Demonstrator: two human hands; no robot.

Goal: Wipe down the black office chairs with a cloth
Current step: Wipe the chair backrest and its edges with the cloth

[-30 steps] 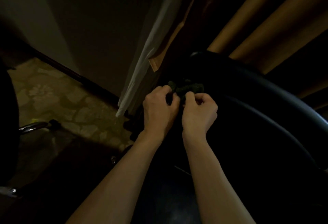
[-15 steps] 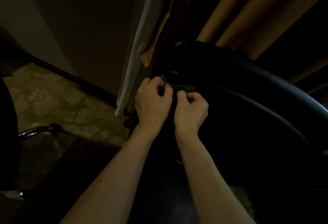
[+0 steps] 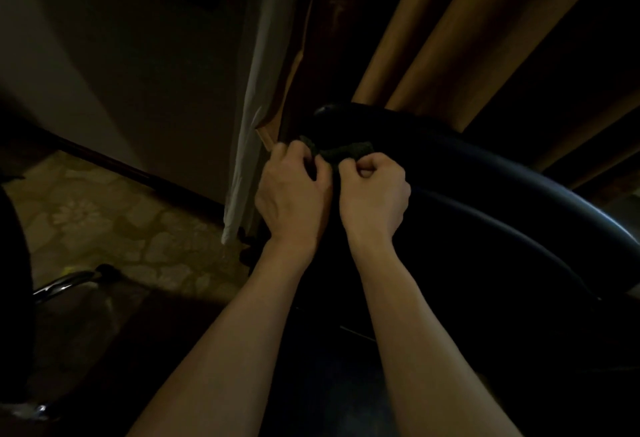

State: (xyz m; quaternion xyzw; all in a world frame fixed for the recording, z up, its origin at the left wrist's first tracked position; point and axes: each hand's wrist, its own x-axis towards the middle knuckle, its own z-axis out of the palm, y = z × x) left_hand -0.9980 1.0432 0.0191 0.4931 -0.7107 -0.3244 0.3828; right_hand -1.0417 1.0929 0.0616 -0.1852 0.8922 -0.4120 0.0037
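The room is very dim, and most of the black office chair [image 3: 485, 201] melts into shadow; only the curved top edge of its backrest catches light, and its seat and base cannot be made out. The dark cloth [image 3: 346, 151] is largely hidden behind the knuckles, with a bunched strip showing at the backrest's upper left end. The left hand [image 3: 294, 191] pinches one end of it with curled fingers, and the right hand [image 3: 375, 194], fist-like, grips the other end. A white curtain [image 3: 252, 118] and tan drapes [image 3: 433, 38] hang behind. No writing is readable.
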